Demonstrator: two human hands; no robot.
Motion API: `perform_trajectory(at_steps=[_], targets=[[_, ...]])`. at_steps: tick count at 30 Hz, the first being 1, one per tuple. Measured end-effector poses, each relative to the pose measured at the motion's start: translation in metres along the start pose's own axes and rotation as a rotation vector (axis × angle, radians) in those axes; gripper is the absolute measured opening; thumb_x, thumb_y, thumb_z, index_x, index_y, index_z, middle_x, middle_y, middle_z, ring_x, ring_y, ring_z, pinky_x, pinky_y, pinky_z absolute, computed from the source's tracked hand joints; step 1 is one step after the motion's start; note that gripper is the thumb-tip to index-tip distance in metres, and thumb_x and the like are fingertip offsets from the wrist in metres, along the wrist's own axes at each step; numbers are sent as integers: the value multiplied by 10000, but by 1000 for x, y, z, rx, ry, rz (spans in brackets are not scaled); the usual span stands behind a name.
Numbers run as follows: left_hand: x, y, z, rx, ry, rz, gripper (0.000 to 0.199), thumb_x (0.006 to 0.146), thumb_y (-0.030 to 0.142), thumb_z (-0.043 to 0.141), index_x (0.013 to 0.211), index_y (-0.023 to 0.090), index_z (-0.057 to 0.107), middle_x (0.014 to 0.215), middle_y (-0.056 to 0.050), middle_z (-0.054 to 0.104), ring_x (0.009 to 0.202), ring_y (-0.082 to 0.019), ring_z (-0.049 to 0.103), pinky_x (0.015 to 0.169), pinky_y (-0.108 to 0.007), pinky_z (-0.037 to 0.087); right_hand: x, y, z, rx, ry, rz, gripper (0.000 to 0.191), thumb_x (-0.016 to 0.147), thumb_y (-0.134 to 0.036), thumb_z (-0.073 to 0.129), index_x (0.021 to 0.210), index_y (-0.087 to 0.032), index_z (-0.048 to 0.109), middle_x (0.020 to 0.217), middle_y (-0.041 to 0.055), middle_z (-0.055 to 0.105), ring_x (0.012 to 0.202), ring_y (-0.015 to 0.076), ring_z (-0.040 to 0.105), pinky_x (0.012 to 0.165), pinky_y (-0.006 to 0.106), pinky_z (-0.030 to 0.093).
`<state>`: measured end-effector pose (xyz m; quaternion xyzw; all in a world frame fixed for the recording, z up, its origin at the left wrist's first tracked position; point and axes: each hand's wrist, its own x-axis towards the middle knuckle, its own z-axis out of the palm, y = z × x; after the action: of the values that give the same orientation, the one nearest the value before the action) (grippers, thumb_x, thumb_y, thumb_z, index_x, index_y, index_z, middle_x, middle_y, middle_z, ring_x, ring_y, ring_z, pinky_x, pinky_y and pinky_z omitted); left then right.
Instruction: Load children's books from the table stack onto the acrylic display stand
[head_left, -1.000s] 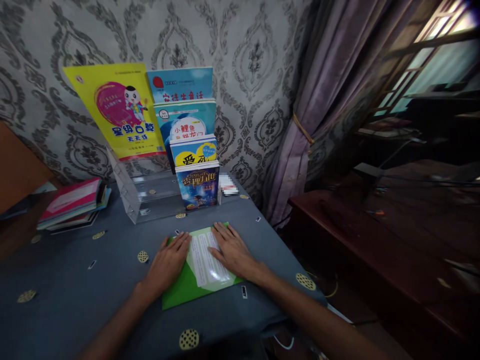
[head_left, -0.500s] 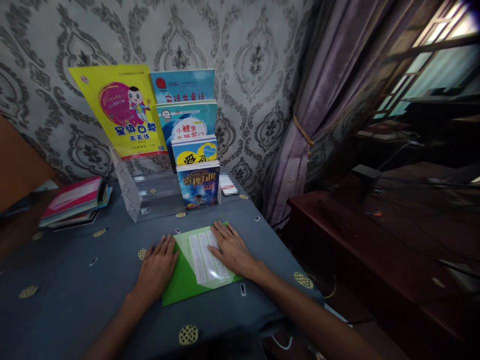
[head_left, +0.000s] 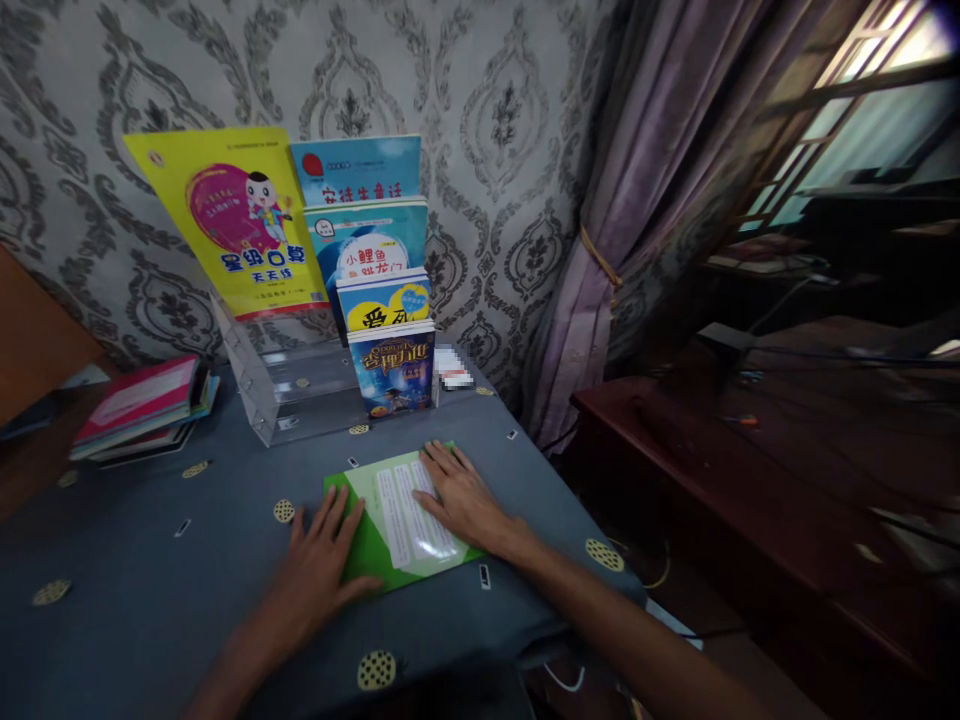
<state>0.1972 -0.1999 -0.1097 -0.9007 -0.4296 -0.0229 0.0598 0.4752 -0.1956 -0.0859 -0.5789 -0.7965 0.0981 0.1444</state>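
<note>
A green book [head_left: 405, 515] with pale text panels lies flat on the grey patterned tablecloth [head_left: 247, 600]. My right hand [head_left: 465, 500] rests on its upper right part, fingers spread. My left hand [head_left: 322, 560] is at the book's left side, fingers apart, with the thumb over the lower left edge; it covers part of that edge. Behind the book, a clear acrylic rack [head_left: 262, 400] holds a yellow workbook [head_left: 240, 220], blue books [head_left: 367, 240] and a dark blue book [head_left: 395, 375] in front.
A stack of books [head_left: 142, 405] with a pink cover on top lies at the left. A small white item [head_left: 452, 367] is behind the rack's right end. Purple curtain [head_left: 592, 260] and a dark red wooden piece of furniture [head_left: 675, 470] stand at the right.
My left hand has shifted right and lower, its fingers wider apart and its thumb now over the book. My right hand has stayed on the book. The view has shifted slightly.
</note>
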Motion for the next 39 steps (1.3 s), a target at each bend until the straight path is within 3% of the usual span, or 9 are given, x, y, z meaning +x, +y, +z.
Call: perform_trajectory(at_steps=[5,9,13,18,24,28,31,36,39], targets=[[-13,3,2,-62,-21,94,910,847,758,494,1575,247,304,1615,-180,310,1469,-443,310,1096,-679,344,1,-2,0,-26,4,5,633,1005,-449,432,1495,-48,426,1568,215,389,1495,311,296,1223,495,223],[-8,-11,-7,-74,-64,111,749,918,664,475,1559,305,327,1607,-151,343,1453,-411,362,1087,-687,352,1,-9,-12,-121,6,35,595,988,-442,502,1432,-45,496,1494,227,479,1401,347,404,1175,496,278],[-1,-35,-18,-73,-118,53,512,973,500,489,1462,347,497,1539,-117,476,1403,-380,452,1076,-675,376,-10,-18,-28,-217,0,94,454,970,-443,545,1261,-101,620,1246,192,624,1157,358,540,984,492,428],[11,-49,-31,-137,-76,-99,422,999,288,397,1361,303,613,1419,-97,597,1263,-298,591,1044,-501,474,-39,-38,-37,-229,-104,104,261,986,-328,539,1085,-117,654,1121,155,651,1068,306,592,825,373,477],[37,-36,-33,-287,18,-142,429,986,206,328,1270,183,649,1322,-126,621,1171,-261,622,992,-403,510,-56,-58,-42,-141,-198,64,229,1009,-319,510,1075,-157,658,1058,115,706,967,267,682,717,318,470],[44,-22,-30,-195,74,-171,321,993,266,390,1121,176,670,1127,-122,644,1042,-268,622,917,-424,523,-40,-59,-48,-122,-192,99,256,1026,-315,473,1064,-153,668,1026,122,731,959,266,698,751,317,485],[42,-15,-22,-95,134,-182,276,986,254,412,1079,174,660,1112,-128,637,1026,-284,606,896,-445,519,-16,-64,-44,-33,-114,38,280,1032,-322,467,1114,-137,660,1152,142,699,1111,284,646,894,364,494],[37,-17,-8,-69,210,-145,292,966,214,422,1156,151,634,1163,-145,647,1032,-288,617,886,-436,517,37,-82,-10,266,-40,-234,493,1038,-428,443,1404,-101,501,1478,189,509,1389,284,446,1129,430,373],[35,-18,-7,-95,232,-157,309,967,234,416,1164,149,638,1100,-133,679,1000,-269,639,875,-408,522,67,-90,9,353,-64,-288,459,1057,-396,399,1381,-94,522,1447,176,547,1353,256,493,1141,407,366]])
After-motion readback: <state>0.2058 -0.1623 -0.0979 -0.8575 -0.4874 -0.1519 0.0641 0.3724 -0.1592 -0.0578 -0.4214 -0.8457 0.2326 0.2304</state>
